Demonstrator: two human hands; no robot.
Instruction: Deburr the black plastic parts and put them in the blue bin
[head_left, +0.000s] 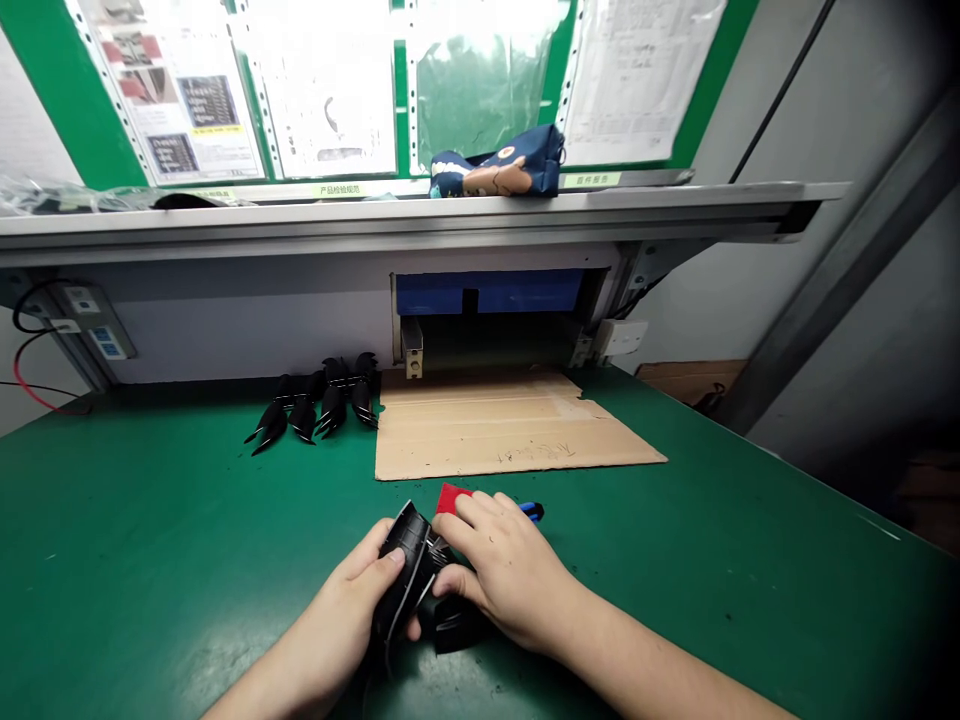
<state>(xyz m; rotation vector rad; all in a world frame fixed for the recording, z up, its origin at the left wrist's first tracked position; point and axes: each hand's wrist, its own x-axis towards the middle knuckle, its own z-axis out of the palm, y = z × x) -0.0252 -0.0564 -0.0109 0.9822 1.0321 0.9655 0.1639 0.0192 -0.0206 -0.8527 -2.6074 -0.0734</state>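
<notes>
My left hand (361, 585) is closed on a curved black plastic part (405, 560), thumb on its face, fingers behind it. My right hand (506, 560) is right beside it, fingers curled and thumb bent toward the part's right edge. Thin shiny bits show at its fingertips; what it holds there is hidden. Below the right hand is another dark plastic piece (456, 630), partly covered. A flat red piece (452, 497) peeks out behind the right fingers. Past the knuckles, the blue and black end of a tool (532, 511) shows.
Several black molded pieces (330, 400) lie at the back left of the green table (187, 520). A cardboard sheet (510, 430) lies in front of an opening in the back panel. Above runs a shelf (315, 228) with a dark blue pouch (517, 168).
</notes>
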